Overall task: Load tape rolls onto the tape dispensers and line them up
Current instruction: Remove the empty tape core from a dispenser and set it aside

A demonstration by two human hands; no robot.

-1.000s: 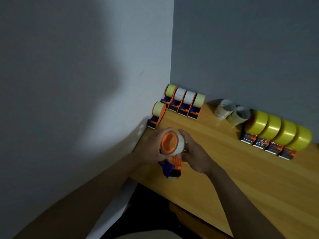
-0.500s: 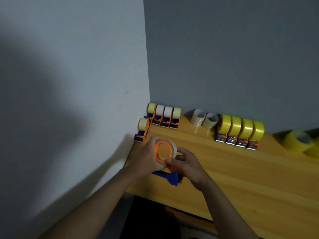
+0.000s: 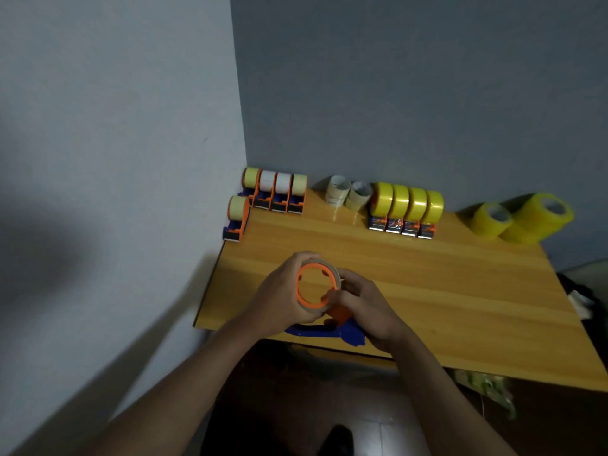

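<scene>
Since a second ago we've turned the dispenser [image 3: 332, 320] so its orange hub faces us; left hand [image 3: 279, 297] and right hand [image 3: 365, 304] grasp the tape roll [image 3: 317, 284], at 6 o'clock on the bench [image 3: 427, 274], nearly seated.

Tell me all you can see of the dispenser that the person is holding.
The dispenser looks plastic: a blue base low over the near edge of the wooden table, an orange upright, and an orange ring hub carrying a pale tape roll. The left hand grips the roll; the right hand holds the orange part. Its blade is hidden.
</scene>
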